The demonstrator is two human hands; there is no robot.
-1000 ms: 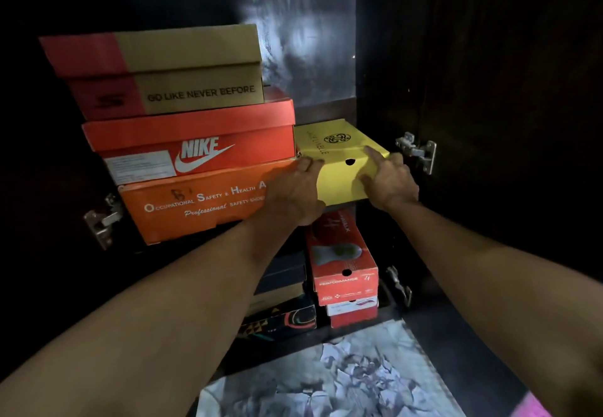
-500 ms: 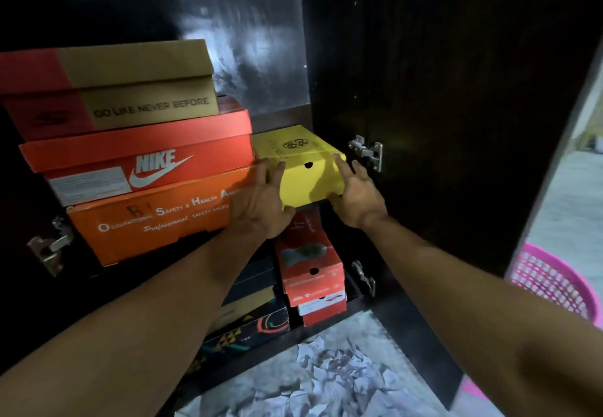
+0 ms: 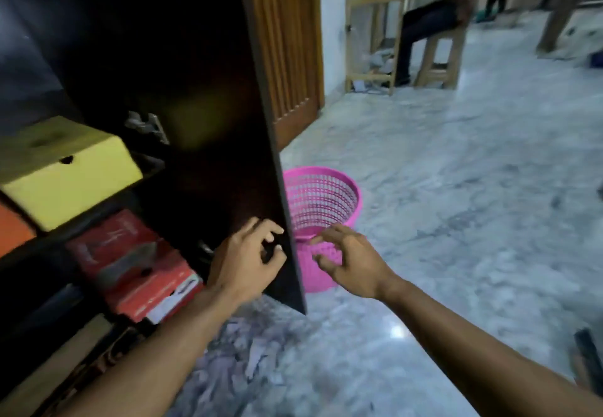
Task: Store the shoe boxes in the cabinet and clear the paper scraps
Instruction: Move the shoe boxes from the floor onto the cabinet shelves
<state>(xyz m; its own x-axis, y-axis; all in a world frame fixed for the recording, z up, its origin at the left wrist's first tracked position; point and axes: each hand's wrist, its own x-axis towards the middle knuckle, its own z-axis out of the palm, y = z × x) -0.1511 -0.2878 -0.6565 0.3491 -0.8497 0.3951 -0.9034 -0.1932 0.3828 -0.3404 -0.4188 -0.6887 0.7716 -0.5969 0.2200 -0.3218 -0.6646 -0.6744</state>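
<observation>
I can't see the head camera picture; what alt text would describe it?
A person's left hand and right hand reach toward the edge of an open dark cabinet door, fingers loosely curled, holding nothing. A yellow shoe box and a red shoe box sit on the shelves; a pink basket stands behind the door, paper scraps on the floor.

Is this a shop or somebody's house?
Most likely a house. A dark cabinet holds a few shoe boxes, like the yellow shoe box. A pink basket stands on a marble floor, and someone sits on a wooden stool in the room.
</observation>
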